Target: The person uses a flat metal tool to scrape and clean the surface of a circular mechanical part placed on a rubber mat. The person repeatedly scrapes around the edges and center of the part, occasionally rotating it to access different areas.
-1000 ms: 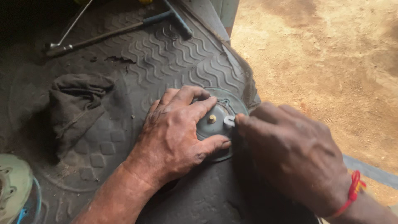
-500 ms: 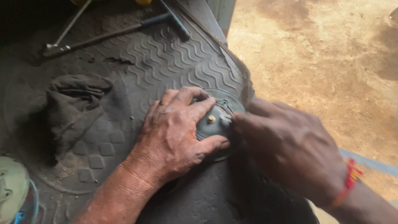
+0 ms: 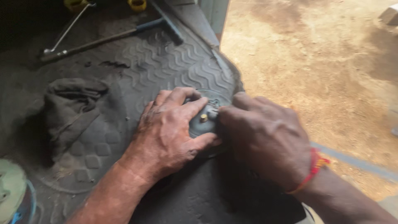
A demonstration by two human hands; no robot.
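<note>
A dark round metal part [image 3: 202, 124] with a small brass stud at its middle lies on a black ribbed rubber mat [image 3: 166, 62]. My left hand [image 3: 172, 130] covers its left side, with the fingers and thumb clamped around its rim. My right hand [image 3: 263, 137], with a red thread on the wrist, pinches at the part's right side beside the stud. What the right fingertips hold is too small and too hidden to make out.
A crumpled dark rag [image 3: 68, 110] lies on the mat to the left. A long metal rod with a cross handle [image 3: 107, 39] rests at the back. A pale green container [image 3: 10, 193] shows at the lower left. Sandy ground [image 3: 315, 62] lies to the right.
My right hand has shifted slightly left, closer onto the stud. The view has drifted a little. My left hand keeps its grip on the part.
</note>
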